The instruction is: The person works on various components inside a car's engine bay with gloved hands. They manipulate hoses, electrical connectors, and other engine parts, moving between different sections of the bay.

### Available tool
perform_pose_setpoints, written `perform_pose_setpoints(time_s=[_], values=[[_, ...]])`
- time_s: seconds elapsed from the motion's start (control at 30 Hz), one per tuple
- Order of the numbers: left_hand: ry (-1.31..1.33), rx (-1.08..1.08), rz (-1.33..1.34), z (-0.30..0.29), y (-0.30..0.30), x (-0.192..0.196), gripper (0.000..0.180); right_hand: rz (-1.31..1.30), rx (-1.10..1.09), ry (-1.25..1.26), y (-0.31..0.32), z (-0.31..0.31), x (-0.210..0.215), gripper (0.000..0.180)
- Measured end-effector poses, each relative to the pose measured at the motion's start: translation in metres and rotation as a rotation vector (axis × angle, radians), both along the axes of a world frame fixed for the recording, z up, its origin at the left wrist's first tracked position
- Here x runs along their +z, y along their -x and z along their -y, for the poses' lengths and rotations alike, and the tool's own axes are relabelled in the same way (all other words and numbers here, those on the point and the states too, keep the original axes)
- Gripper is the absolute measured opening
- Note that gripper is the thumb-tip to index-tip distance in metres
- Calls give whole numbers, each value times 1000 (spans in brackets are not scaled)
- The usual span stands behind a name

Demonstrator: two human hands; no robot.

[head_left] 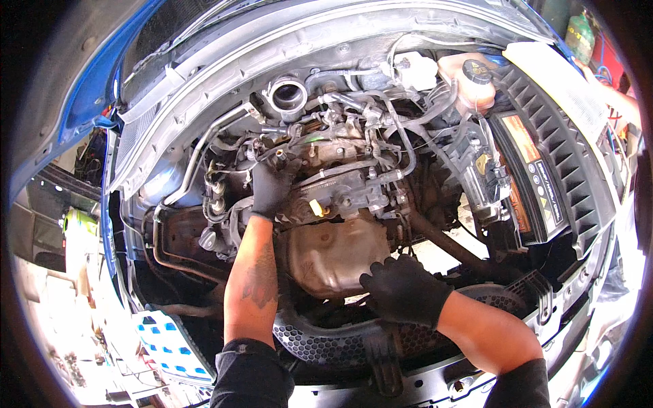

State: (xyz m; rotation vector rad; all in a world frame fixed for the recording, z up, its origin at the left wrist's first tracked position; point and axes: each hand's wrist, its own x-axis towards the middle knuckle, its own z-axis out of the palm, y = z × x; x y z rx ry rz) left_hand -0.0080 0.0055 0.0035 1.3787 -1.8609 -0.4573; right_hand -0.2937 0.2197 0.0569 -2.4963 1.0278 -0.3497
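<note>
I look down into the open engine bay of a blue car. My left hand [271, 185], in a black glove, reaches deep onto the engine block [347, 194], its fingers curled around a small fitting near the top left of the engine. In a matching black glove, my right hand [403, 289] lies lower, fingers spread against the bottom edge of the rusty metal heat shield [326, 255]. Neither hand carries a loose tool that I can see. A yellow dipstick handle [317, 208] sticks out between the two hands.
A black battery [534, 180] sits at the right beside a ribbed plastic cover [564, 129]. A coolant reservoir [469, 78] with a black cap stands behind it. An open round pipe mouth [288, 95] is at the back. The black honeycomb grille [326, 343] runs below my arms.
</note>
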Motion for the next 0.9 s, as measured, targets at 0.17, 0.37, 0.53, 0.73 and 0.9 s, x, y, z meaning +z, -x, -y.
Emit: perform_pose_setpoints(time_s=[0.17,0.37,0.53,0.73,0.9], values=[[-61,80,-34,5,0,2,32,-16,-7,20,-1,1,0,20],[-37,-71,-3,-2,-3,8,27,19,-22,35,-2,-1,-1,14],[-105,55,57,-1,4,12,32,10,-21,18,-1,0,0,14],[-33,-113,-46,-7,1,8,29,20,-26,23,-2,-2,0,16],[-3,-24,38,-1,-5,6,23,0,-8,-31,-1,1,1,17]])
